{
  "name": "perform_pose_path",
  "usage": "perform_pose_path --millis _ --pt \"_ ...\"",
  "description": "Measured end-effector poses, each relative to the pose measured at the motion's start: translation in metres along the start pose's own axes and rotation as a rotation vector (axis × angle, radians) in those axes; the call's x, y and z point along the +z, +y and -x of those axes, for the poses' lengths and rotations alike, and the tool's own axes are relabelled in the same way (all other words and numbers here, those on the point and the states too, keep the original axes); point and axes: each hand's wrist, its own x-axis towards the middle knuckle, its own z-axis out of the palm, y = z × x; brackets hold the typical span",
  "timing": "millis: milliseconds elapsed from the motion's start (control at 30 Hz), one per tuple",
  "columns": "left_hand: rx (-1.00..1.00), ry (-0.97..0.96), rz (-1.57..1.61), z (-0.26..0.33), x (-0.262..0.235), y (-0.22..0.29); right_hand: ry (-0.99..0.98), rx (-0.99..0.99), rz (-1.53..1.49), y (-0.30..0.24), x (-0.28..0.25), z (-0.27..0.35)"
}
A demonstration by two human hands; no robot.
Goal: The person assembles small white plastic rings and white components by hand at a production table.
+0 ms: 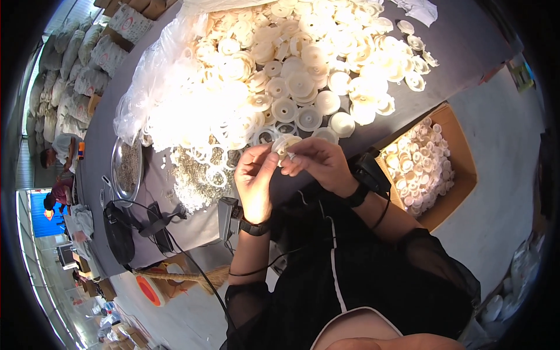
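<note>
Between my two hands, just over the near edge of the table, is a small round white plastic part [284, 143]. My left hand [255, 171] is closed on its left side, thumb and fingers pinching it. The fingertips of my right hand [322, 163] are pinched together at its right side; whether they hold a second small piece is too small to tell. Right beyond my hands lies a big heap of white plastic discs [300, 84], partly washed out by glare. Several white rings [216, 175] lie left of my left hand, by a pile of tiny pieces [189, 189].
A cardboard box [464, 169] full of small white parts stands at the right. On the left are a metal tray [137, 189] of small bits, a black pouch [119, 233] and cables. Clear plastic sheeting [149, 76] borders the heap. Stacked sacks [73, 55] and two people are farther left.
</note>
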Motion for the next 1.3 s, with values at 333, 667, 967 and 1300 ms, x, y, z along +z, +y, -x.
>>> perform_pose_path --millis 333,667,967,1300 --pt "-0.017 0.122 0.092 0.012 -0.013 -0.012 0.003 0.047 0.077 0.002 0.012 0.012" --pt "0.129 0.033 -0.176 0.025 -0.005 -0.005 0.068 0.105 0.096 0.001 0.007 0.011" --pt "0.105 0.002 -0.174 0.032 0.001 0.008 0.172 -0.209 0.575 -0.002 0.002 0.007" --pt "0.194 -0.044 -0.340 0.046 0.001 0.008 -0.063 0.149 0.151 0.005 -0.008 0.010"
